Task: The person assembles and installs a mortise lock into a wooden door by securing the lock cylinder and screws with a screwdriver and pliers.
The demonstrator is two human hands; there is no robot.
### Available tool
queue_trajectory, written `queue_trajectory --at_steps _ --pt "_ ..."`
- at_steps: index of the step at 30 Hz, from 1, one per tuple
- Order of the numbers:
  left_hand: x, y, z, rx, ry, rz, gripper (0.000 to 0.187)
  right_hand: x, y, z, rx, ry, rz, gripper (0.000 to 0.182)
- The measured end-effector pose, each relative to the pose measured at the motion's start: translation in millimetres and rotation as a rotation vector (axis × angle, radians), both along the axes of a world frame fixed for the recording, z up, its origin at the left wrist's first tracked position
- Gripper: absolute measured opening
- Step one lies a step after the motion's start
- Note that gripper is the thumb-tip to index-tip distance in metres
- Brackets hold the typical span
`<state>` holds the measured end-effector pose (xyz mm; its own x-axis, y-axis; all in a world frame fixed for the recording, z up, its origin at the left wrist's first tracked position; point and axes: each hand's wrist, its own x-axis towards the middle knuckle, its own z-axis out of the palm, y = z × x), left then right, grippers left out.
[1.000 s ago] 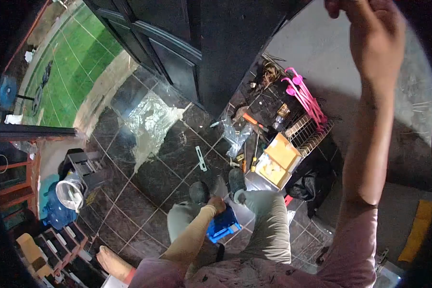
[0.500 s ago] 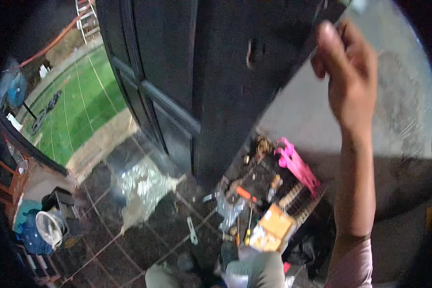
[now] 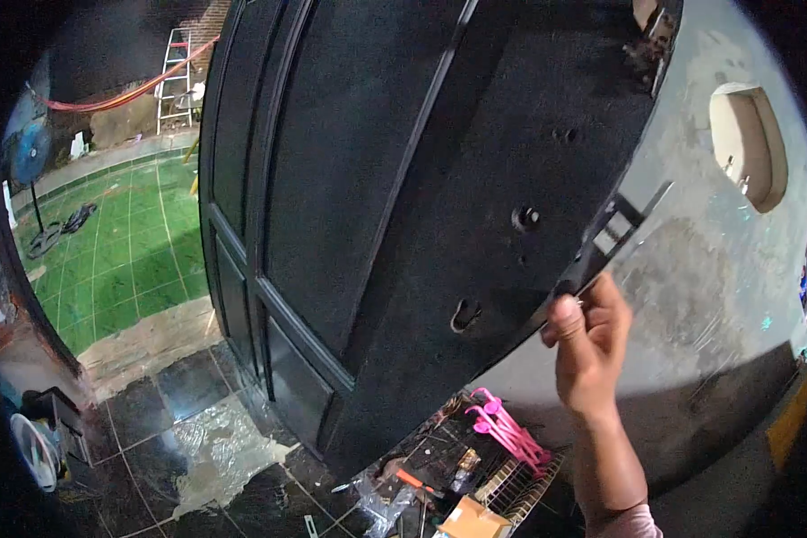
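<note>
My right hand point(image 3: 592, 350) is raised at the free edge of a dark door point(image 3: 359, 179), thumb and fingers closed together. What they pinch, if anything, is too small and partly hidden to name. Just above the fingertips, a metal lock point(image 3: 614, 233) with pale bolts sits at the door edge, a thin strip jutting out from it. On the door's face are a round lock cylinder point(image 3: 526, 217) and, lower down, an oblong hole point(image 3: 464, 314). My left hand is out of view.
Below the door lie an orange-handled tool point(image 3: 412, 479), a cardboard box point(image 3: 473, 520), a pink item point(image 3: 511, 435) and a wire rack. A grey wall point(image 3: 690, 269) with a niche stands right. Beyond the doorway are green tiles point(image 3: 117, 260), a fan and a ladder.
The view has tilted up, showing more of the door and its lock edge. My right hand appears lower in the view, now at the door edge by the lock.
</note>
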<state>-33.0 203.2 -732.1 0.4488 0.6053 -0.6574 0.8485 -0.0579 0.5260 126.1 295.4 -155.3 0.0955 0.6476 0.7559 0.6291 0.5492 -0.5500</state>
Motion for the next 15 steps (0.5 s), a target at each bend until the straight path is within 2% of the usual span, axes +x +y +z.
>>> queue_trajectory --at_steps 2,4,10,15 --pt "-1.0 6.5 3.3 0.010 -0.005 0.027 0.078 -9.7 -2.0 1.3 0.023 0.056 0.006 0.029" --pt "-4.5 11.5 5.3 0.020 -0.019 0.067 0.079 -1.6 -1.6 -1.9 0.006 -0.028 -0.023 0.041" --pt "-33.2 -8.7 -3.4 0.002 -0.050 0.182 0.081 -15.3 -7.7 0.4 -0.018 0.001 -0.047 0.034" --pt "-81.4 -71.2 -7.6 -0.027 -0.045 0.309 0.082 -20.8 -14.9 2.4 -0.054 0.014 -0.114 0.025"
